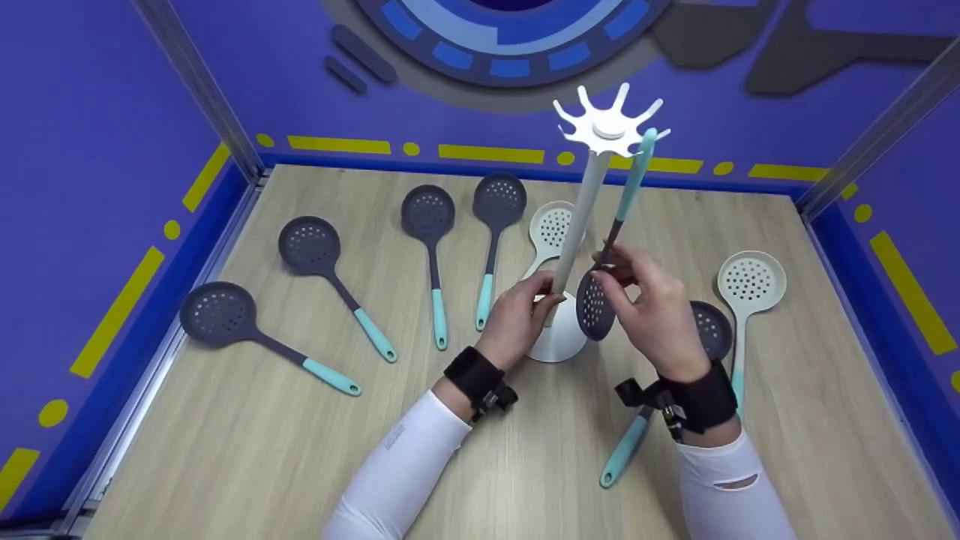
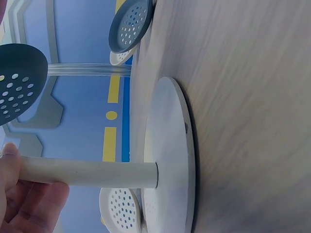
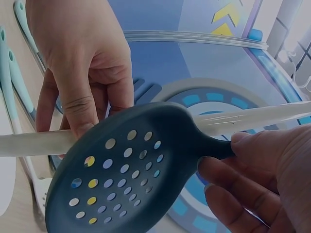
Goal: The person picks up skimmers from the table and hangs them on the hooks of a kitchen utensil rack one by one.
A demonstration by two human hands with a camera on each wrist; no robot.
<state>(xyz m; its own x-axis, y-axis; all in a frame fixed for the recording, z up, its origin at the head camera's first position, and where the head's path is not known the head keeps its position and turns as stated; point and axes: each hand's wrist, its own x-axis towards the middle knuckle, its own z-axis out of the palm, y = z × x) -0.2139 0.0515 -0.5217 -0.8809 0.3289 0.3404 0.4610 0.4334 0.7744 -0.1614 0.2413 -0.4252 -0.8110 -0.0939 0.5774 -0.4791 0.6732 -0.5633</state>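
Note:
A white utensil stand (image 1: pixel 581 217) rises from a round base (image 1: pixel 555 341) to a ring of prongs (image 1: pixel 609 127). My left hand (image 1: pixel 517 319) grips its pole low down; in the left wrist view the fingers of that hand (image 2: pixel 34 204) wrap the pole (image 2: pixel 107 174) above the base (image 2: pixel 170 145). My right hand (image 1: pixel 656 307) pinches a dark skimmer (image 1: pixel 594 307) at its neck, head down. Its turquoise handle (image 1: pixel 636 180) points up, the tip overlapping the prongs in the head view. The right wrist view shows thumb and fingers (image 3: pixel 262 179) on the neck of the skimmer (image 3: pixel 146 160).
Several dark skimmers with turquoise handles lie left and behind, such as one skimmer (image 1: pixel 217 315) at far left. A pale skimmer (image 1: pixel 551 229) lies behind the stand, another pale skimmer (image 1: pixel 751 281) at right. One dark skimmer (image 1: pixel 712 330) lies partly under my right wrist. Blue walls enclose the table (image 1: pixel 247 450).

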